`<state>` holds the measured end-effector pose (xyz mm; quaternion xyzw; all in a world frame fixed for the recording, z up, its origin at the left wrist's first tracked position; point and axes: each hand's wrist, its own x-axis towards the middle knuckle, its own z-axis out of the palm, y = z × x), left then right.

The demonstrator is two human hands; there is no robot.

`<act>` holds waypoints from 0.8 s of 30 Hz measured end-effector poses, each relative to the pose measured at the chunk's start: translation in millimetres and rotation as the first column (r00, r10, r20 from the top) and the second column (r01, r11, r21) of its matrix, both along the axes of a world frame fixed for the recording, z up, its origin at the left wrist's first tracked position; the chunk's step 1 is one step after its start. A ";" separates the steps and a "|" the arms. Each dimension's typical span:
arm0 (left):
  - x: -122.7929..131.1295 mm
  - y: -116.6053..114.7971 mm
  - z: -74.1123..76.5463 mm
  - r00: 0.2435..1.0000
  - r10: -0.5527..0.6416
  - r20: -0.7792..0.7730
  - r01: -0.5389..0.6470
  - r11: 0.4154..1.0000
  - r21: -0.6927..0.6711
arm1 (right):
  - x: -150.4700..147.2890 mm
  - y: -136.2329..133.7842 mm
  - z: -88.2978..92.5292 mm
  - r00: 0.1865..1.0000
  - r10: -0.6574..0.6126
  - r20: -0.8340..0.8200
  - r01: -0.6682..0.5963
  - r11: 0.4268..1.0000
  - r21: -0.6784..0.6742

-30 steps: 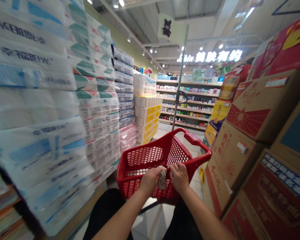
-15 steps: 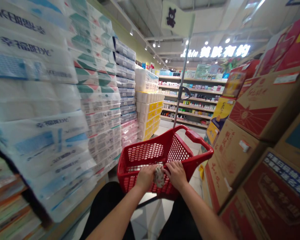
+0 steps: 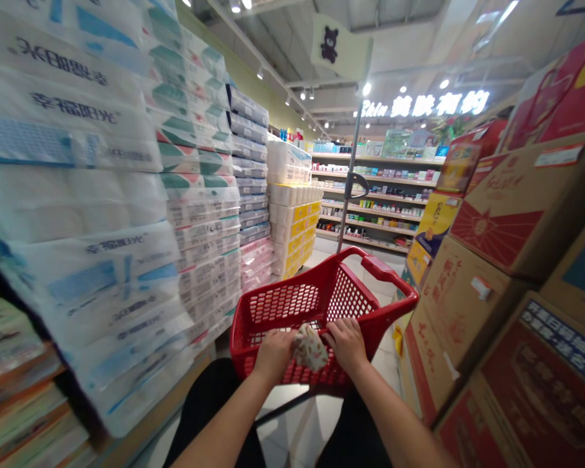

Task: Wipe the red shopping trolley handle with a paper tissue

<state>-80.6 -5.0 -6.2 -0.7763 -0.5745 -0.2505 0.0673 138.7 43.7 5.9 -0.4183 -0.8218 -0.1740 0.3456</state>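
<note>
A red plastic shopping cart [image 3: 285,302] with perforated basket walls stands in front of me. My left hand [image 3: 275,353] is closed at the near rim, its thumb side against a small, pale, patterned cloth [image 3: 311,348]. The cloth hangs bunched over that rim between my hands. On the other side of the cloth, my right hand [image 3: 347,342] curls its fingers over the same rim, with the thumb close to the cloth's edge. The cart's red handle [image 3: 387,270] is at the far right, beyond my hands. My fingertips are partly hidden.
Tall stacks of packaged tissue rolls [image 3: 92,195] line the left side. Cardboard cartons [image 3: 497,214] are piled on the right. A metal pole [image 3: 353,156] with a bear flag [image 3: 341,47] rises past the handle. Shelves [image 3: 375,188] stand at the back.
My left hand has shifted left along the rim, away from my right hand. The cloth between them looks wider and more spread. My right hand has barely moved.
</note>
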 end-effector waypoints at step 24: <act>-14.8 -3.7 10.3 0.998 -0.049 0.030 0.049 0.999 -0.007 | 1.2 -3.2 3.0 0.999 -0.029 0.024 0.029 1.000 0.011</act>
